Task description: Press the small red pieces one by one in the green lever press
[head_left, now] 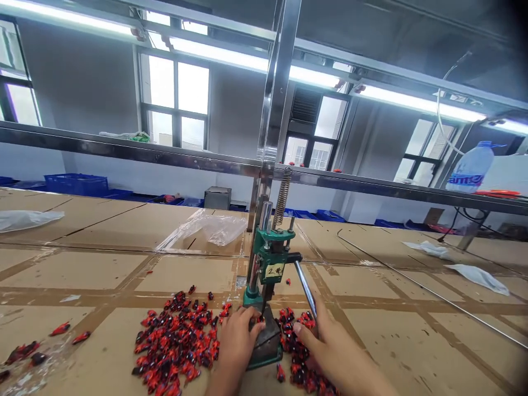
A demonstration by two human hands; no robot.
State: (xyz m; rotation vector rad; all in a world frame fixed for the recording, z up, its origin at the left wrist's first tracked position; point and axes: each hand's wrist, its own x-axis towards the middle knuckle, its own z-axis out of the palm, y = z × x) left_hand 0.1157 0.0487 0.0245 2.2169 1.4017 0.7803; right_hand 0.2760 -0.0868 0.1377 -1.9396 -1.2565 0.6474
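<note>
A green hand press (270, 264) with a coiled spring on top and a label reading "2" stands upright on the bench. My left hand (239, 338) rests at its base, thumb and forefinger closed around a small red-and-black part (260, 318) under the ram, mostly hidden by the fingers. My right hand (325, 338) is wrapped round the press's metal lever (306, 289), which slants down to the right. Left of the press lies a large heap of small red-and-black parts (177, 341). A second heap (299, 352) lies to its right, partly behind my right hand.
Taped cardboard (396, 319) covers the bench. A few loose parts (60, 329) lie at the left. Clear plastic film (223, 228) is behind the press, beside a steel post (274, 110). A thin rod (412, 280) crosses the right side. A large bottle (472, 168) stands on the shelf.
</note>
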